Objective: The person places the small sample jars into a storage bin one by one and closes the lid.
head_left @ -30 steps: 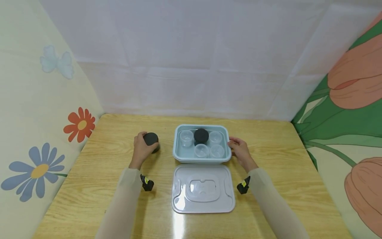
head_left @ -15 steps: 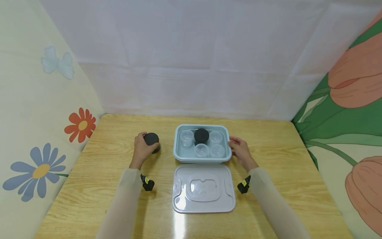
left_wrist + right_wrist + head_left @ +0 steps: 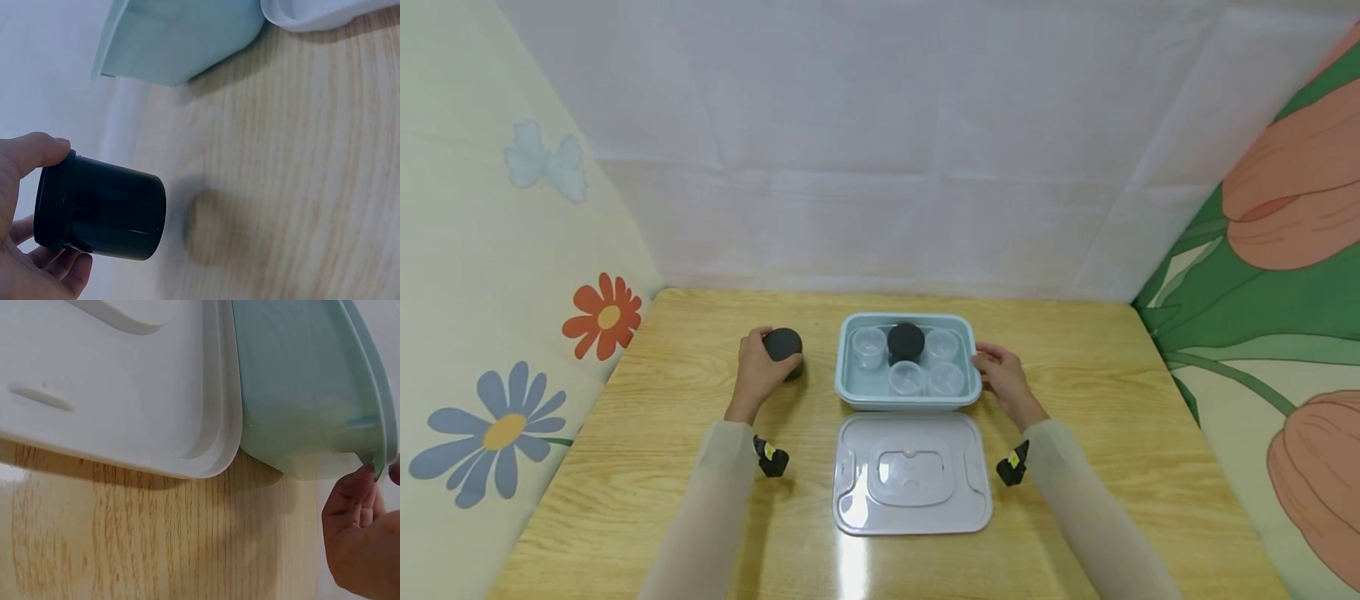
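In the head view my left hand (image 3: 760, 371) grips a black lidded jar (image 3: 784, 343) left of the box. The left wrist view shows thumb and fingers around the lid end of this jar (image 3: 115, 209), its base just off the table above its shadow. A light blue plastic box (image 3: 861, 393) sits at the centre. Inside it stand another black-lidded jar (image 3: 906, 341) and several clear cups (image 3: 870, 343). My right hand (image 3: 1006, 382) pinches the box's right rim, as the right wrist view shows at the box edge (image 3: 381, 406).
A whitish translucent lid (image 3: 912, 508) lies flat on the wooden table (image 3: 1097, 400), right in front of the box. A white cloth (image 3: 865, 225) hangs behind the table. Patterned cloths stand at both sides. A small black camera sits on each wrist.
My left hand and its black jar have risen slightly, a little away from me. The right hand, the box and the lid stay where they were.
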The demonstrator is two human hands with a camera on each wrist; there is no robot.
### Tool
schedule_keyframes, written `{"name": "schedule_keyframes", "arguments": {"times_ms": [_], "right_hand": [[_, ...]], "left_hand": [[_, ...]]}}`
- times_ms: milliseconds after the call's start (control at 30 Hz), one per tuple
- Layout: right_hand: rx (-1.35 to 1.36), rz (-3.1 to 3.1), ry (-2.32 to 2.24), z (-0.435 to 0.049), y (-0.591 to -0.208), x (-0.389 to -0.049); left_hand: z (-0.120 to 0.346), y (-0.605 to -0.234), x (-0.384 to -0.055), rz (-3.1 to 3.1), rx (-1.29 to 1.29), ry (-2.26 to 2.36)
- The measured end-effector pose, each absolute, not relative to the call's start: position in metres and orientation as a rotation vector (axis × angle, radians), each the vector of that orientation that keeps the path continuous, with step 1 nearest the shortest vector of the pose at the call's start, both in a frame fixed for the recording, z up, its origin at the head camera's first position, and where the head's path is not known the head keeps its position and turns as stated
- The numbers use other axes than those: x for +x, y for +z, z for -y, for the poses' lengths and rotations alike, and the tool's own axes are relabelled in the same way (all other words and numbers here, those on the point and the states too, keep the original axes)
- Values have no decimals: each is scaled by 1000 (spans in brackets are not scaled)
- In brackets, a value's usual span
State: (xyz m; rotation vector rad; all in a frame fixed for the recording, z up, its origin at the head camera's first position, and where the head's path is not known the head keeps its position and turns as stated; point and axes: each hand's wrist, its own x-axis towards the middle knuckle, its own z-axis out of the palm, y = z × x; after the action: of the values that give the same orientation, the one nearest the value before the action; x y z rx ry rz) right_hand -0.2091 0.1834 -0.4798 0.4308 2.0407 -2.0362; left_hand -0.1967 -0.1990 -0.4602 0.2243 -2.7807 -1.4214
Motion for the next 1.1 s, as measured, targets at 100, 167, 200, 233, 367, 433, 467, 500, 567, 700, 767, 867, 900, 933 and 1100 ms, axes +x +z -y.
{"name": "schedule_keyframes", "arguments": {"times_ms": [100, 167, 200, 233, 367, 433, 467, 500, 567, 700, 767, 867, 900, 933, 1100], "right_hand": [[435, -2042, -2037, -183, -480, -209], [435, -2041, -2038, -183, -480, -209], [432, -2042, -2037, -183, -480, -209], [432, -2042, -2037, -183, -480, -209], [431, -2050, -2025, -183, -479, -209], [436, -2058, -2013, -183, -479, -209], [437, -2061, -2009, -183, -479, -209], [439, -2062, -2006, -183, -479, -209], [436, -2065, -1999, -183, -480, -209], [434, -2063, -2000, -183, -479, -208], [430, -2062, -2001, -183, -480, -207], [431, -2063, -1996, -184, -480, -208], [431, -2064, -1993, -184, -480, -208], [431, -2065, -1991, -184, -480, -208], [431, -2072, -1984, -184, -480, -209]], "left_hand": [[196, -457, -198, 2769, 197, -1417], [195, -454, -198, 2760, 186, -1413], [194, -452, -198, 2757, 181, -1411], [192, -450, -198, 2754, 172, -1408], [188, -440, -197, 2737, 139, -1406], [186, -436, -197, 2732, 124, -1404], [185, -434, -197, 2731, 120, -1404], [184, -433, -197, 2731, 110, -1399], [182, -430, -198, 2728, 102, -1401], [179, -426, -198, 2721, 77, -1392], [177, -424, -198, 2716, 67, -1391], [173, -420, -197, 2709, 48, -1385], [171, -418, -197, 2706, 40, -1385], [170, -416, -197, 2702, 31, -1385], [161, -407, -196, 2687, -10, -1394]]}}
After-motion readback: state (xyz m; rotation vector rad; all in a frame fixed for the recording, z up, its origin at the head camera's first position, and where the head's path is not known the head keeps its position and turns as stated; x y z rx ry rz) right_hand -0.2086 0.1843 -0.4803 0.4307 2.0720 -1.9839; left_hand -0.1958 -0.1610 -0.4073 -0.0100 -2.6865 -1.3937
